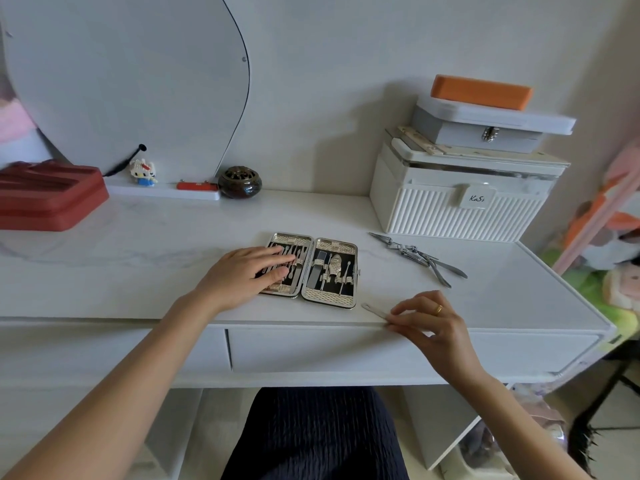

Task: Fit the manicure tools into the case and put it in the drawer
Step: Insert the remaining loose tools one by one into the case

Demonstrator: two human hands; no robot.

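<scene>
Nearest the viewer, a closed drawer (346, 349) sits in the front of the white bench (173, 244), directly below and between the hands. The right hand (431, 323) is at the front edge of the bench, fingers curled, thumb and fingertips pinching one end of a slim metal tool (374, 311) that lies flat on the surface; a gold ring (438, 309) is on one finger. The left hand (247, 275) lies with straight fingers flat on the left half of the open manicure case (313, 270), gripping nothing. The case lies open just left of the right hand, with tools seated in both halves. Beyond the right hand, a loose cluster of metal tools (420, 258) lies on the bench, apart from the case. Behind that cluster stands a white ribbed storage box (457, 206) with a tab reading "KaSi". A grey latched box (485, 129) is stacked on it, with an orange block (481, 91) on top. Far beyond the left hand are a dark round pot (239, 181), a small block figure (143, 172), a red tray (45, 194) and a curved mirror (121, 81).
</scene>
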